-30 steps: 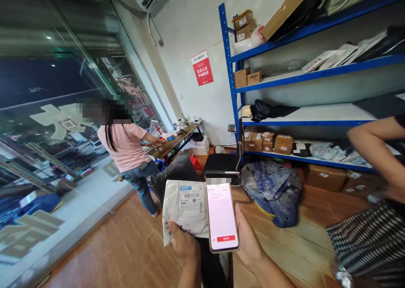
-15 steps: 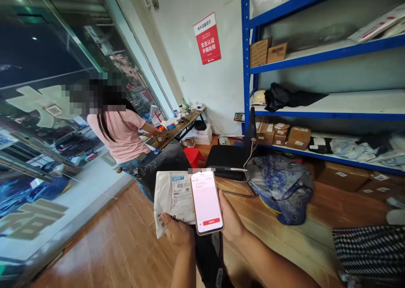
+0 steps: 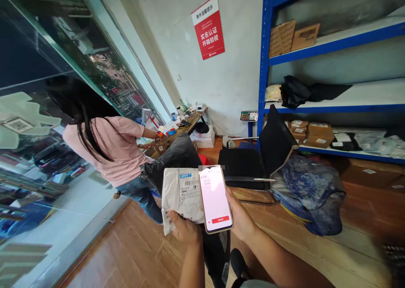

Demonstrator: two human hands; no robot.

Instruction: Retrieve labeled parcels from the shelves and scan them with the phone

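A white mailer bag (image 3: 182, 199) with a barcode label is gripped at its lower edge by my left hand (image 3: 186, 231), thumb on top. Behind it a black plastic parcel (image 3: 179, 151) sticks out on the far side; how it is held is hidden. My right hand (image 3: 240, 218) is closed around a phone (image 3: 217, 199), whose lit screen faces me with a red button near the bottom. The phone overlaps the mailer's right edge. Below both hands hangs something black with pale patches (image 3: 217, 252); whether it joins the parcel is unclear.
A person in a pink shirt (image 3: 107, 149) stands ahead left at a cluttered wooden desk (image 3: 193, 121), hands by a box. A black chair (image 3: 238, 161) is in front right. Blue shelving (image 3: 335, 109) with boxes and bags lines the right; a blue-grey cloth heap (image 3: 311, 195) lies below.
The view has moved closer to the desk and person, and the chair and shelves sit further right. Both hands keep the mailer and phone in nearly the same pose.
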